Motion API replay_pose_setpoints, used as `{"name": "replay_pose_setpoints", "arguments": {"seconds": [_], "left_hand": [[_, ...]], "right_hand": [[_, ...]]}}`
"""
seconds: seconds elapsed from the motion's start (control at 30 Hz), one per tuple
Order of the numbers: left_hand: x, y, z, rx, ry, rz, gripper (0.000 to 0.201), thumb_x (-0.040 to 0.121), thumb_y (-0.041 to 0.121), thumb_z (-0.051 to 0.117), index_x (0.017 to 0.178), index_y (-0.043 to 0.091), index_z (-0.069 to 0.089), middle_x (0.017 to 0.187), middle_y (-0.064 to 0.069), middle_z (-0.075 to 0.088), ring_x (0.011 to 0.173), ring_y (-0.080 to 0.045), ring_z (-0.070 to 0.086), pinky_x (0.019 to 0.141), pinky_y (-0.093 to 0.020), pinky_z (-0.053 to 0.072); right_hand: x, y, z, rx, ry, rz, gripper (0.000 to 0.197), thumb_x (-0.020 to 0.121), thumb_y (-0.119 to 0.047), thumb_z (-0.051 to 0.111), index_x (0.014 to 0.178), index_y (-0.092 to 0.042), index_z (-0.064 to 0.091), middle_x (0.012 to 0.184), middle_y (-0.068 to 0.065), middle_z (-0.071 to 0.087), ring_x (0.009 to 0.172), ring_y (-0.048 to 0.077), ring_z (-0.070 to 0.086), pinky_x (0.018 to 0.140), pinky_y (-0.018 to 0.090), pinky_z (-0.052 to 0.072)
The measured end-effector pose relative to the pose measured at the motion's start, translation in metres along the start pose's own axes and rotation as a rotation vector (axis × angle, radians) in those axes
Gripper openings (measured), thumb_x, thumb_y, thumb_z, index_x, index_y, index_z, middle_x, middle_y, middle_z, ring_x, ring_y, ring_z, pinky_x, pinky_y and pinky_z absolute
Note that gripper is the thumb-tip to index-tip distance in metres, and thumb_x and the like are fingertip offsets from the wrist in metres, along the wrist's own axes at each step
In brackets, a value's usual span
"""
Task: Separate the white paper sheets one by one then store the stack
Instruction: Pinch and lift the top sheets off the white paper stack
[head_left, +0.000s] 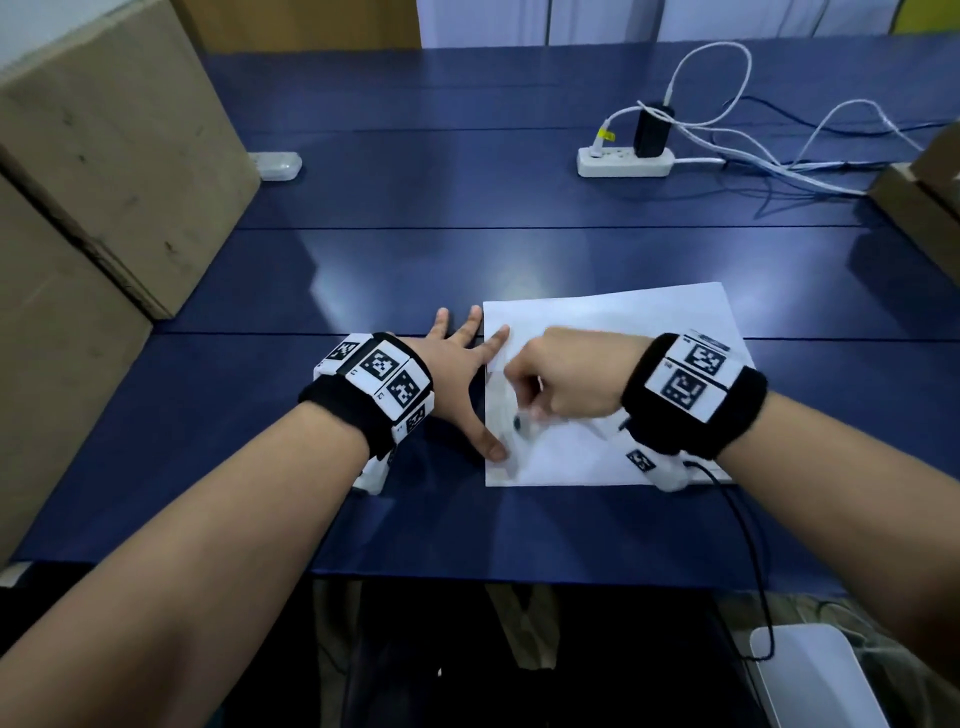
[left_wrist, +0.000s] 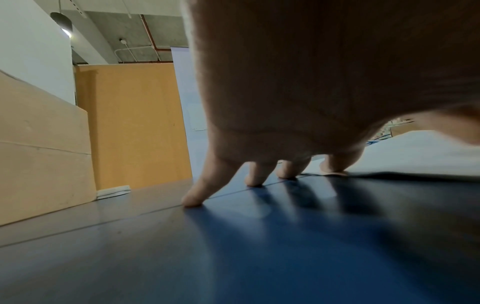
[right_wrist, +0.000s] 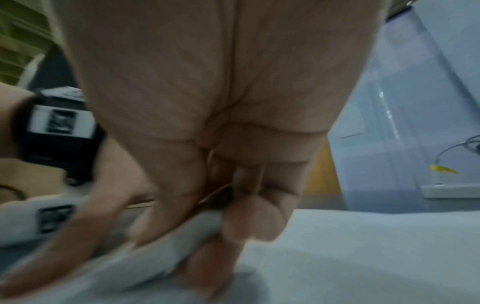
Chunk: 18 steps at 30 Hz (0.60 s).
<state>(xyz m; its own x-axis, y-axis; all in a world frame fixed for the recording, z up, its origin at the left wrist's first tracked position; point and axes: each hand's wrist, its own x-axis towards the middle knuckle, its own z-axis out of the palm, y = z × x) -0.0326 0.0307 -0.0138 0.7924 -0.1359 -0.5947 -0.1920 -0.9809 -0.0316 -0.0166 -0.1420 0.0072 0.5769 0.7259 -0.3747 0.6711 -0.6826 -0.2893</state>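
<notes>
The left hand (head_left: 457, 374) lies flat, fingers (left_wrist: 193, 198) spread wide, pinning the paper stack (head_left: 623, 322) to the counter (head_left: 363, 270) so the right hand (head_left: 566, 379), its fingers (right_wrist: 249, 222) curled, can pinch up the top sheet (right_wrist: 166, 253).

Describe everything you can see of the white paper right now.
The white paper is plain, thin and unprinted, lying flat near the front edge of the blue table, slightly skewed. How many sheets it holds cannot be told. The left hand is spread at its left edge, forefinger and thumb tips pressing on it, the other fingers on the table. The right hand is curled over it, pinching up a fold of the top sheet near the left side.
</notes>
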Motion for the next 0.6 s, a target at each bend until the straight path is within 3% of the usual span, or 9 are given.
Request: {"name": "replay_pose_setpoints", "arguments": {"seconds": [0.07,0.2,0.27,0.4,0.43,0.6], "left_hand": [[0.000,0.000,0.001,0.003,0.009,-0.005,0.152,0.040,0.088,0.071,0.149,0.043,-0.025,0.159,0.007,-0.031,0.148,-0.031,-0.023,0.111,-0.068,0.020],[0.000,-0.002,0.000,0.001,-0.006,0.000,0.151,0.039,0.090,0.070,0.149,0.045,-0.024,0.158,0.009,-0.033,0.148,-0.029,-0.023,0.111,-0.071,0.019],[0.000,-0.002,0.000,0.002,-0.016,-0.002,0.153,0.036,0.091,0.069,0.148,0.046,-0.026,0.157,0.011,-0.035,0.148,-0.028,-0.025,0.110,-0.073,0.019],[-0.001,-0.001,0.005,0.004,-0.002,-0.006,0.159,0.031,0.093,0.068,0.146,0.042,-0.029,0.156,0.012,-0.036,0.148,-0.027,-0.025,0.106,-0.078,0.015],[-0.001,-0.001,0.005,0.004,-0.001,-0.007,0.161,0.030,0.093,0.068,0.147,0.040,-0.030,0.156,0.012,-0.036,0.148,-0.026,-0.025,0.106,-0.078,0.014],[0.000,-0.002,0.003,-0.023,-0.022,-0.008,0.164,0.031,0.092,0.070,0.148,0.035,-0.031,0.154,0.014,-0.039,0.147,-0.025,-0.028,0.107,-0.078,0.011]], "right_hand": [[-0.003,-0.003,0.004,0.026,-0.118,-0.015,0.009,0.083,-0.024,0.074,0.080,-0.023,0.065,0.072,-0.012,0.062,0.069,0.004,0.056,0.061,0.019,0.042],[0.006,0.000,-0.003,-0.094,0.124,0.033,0.010,0.088,-0.021,0.063,0.083,-0.023,0.055,0.081,-0.004,0.060,0.087,0.020,0.059,0.069,0.029,0.041],[0.007,0.003,-0.004,-0.106,0.166,0.043,0.010,0.091,-0.022,0.061,0.086,-0.022,0.052,0.084,-0.003,0.059,0.089,0.021,0.055,0.070,0.029,0.037],[-0.003,0.002,0.005,0.024,-0.096,-0.027,0.008,0.084,-0.023,0.072,0.085,-0.024,0.064,0.079,-0.010,0.065,0.074,0.008,0.058,0.066,0.022,0.043],[-0.003,0.002,0.006,0.035,-0.105,-0.030,0.008,0.083,-0.024,0.073,0.085,-0.024,0.065,0.078,-0.011,0.065,0.073,0.006,0.057,0.066,0.021,0.044],[0.010,0.013,-0.004,-0.017,0.239,0.020,0.013,0.087,-0.028,0.066,0.081,-0.024,0.056,0.078,-0.008,0.060,0.082,0.017,0.056,0.071,0.027,0.040]]}}
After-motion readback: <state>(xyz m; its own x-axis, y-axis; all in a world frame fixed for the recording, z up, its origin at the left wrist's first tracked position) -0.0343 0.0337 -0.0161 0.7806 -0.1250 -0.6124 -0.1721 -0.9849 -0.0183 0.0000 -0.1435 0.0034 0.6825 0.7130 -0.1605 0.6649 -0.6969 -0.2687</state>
